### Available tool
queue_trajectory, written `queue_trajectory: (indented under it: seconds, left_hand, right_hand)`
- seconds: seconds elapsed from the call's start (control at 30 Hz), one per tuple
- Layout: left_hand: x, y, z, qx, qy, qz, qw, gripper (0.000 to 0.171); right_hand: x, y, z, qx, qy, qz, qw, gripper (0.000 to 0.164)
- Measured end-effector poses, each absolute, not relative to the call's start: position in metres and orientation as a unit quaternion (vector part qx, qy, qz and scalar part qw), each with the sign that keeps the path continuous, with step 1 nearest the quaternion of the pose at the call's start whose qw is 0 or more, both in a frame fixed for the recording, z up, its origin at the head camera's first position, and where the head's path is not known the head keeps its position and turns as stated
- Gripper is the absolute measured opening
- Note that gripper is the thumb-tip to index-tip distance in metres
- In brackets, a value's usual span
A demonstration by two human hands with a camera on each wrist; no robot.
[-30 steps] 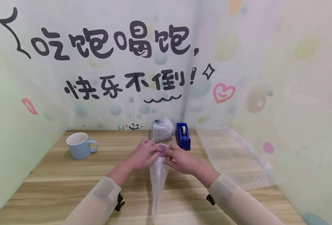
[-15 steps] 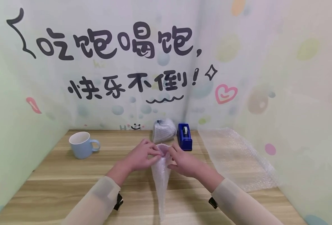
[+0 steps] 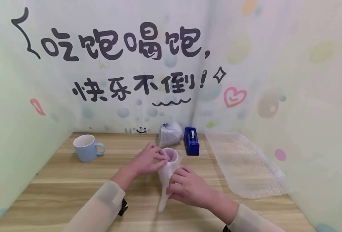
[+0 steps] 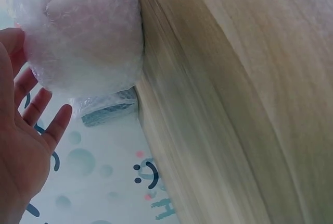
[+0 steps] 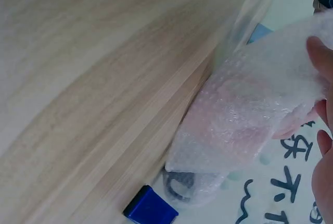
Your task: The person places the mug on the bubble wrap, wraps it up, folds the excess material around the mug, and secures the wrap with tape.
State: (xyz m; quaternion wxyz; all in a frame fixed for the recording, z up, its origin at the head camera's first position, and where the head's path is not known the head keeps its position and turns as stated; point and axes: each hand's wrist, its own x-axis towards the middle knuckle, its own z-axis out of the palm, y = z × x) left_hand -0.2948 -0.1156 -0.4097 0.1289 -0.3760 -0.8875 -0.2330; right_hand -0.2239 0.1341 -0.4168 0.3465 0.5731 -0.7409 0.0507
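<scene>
A pink mug (image 3: 172,156) stands near the table's middle, wrapped in bubble wrap (image 3: 165,174) that narrows to a loose tail towards the person. Its handle shows through the wrap in the left wrist view. At the mug's open top, my left hand (image 3: 147,159) pinches the wrapped rim with thumb and forefinger; its other fingers are spread apart. On the near right side, my right hand (image 3: 189,187) grips the loose bubble wrap with curled fingers. In the right wrist view, the right thumb (image 5: 320,57) lies against the bubble wrap.
A light blue mug (image 3: 86,149) stands at the left. Behind the hands sit a bubble-wrapped bundle (image 3: 171,134) and a blue tape dispenser (image 3: 192,143). A flat sheet of bubble wrap (image 3: 243,164) lies at the right, near the wall.
My right hand has left the mug's rim and come down towards the person, onto the loose wrap. The tail of wrap has shortened and shifted. My left hand stays at the rim.
</scene>
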Motion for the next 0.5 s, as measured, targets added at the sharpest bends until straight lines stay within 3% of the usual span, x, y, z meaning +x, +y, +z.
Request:
queue_trajectory:
  seconds: [0.17, 0.37, 0.5]
  left_hand:
    - [-0.296, -0.117, -0.415, -0.380, -0.883, -0.242, 0.129, 0.022]
    - [-0.299, -0.119, -0.421, -0.409, -0.870, -0.214, 0.175, 0.018]
    - [-0.302, -0.120, -0.424, -0.423, -0.857, -0.213, 0.201, 0.018]
  right_hand:
    - [-0.243, 0.132, -0.419, 0.499, -0.773, 0.171, 0.353, 0.026]
    - [-0.264, 0.129, -0.421, 0.378, -0.835, 0.290, 0.276, 0.020]
    - [-0.275, 0.128, -0.420, 0.349, -0.869, 0.257, 0.239, 0.023]
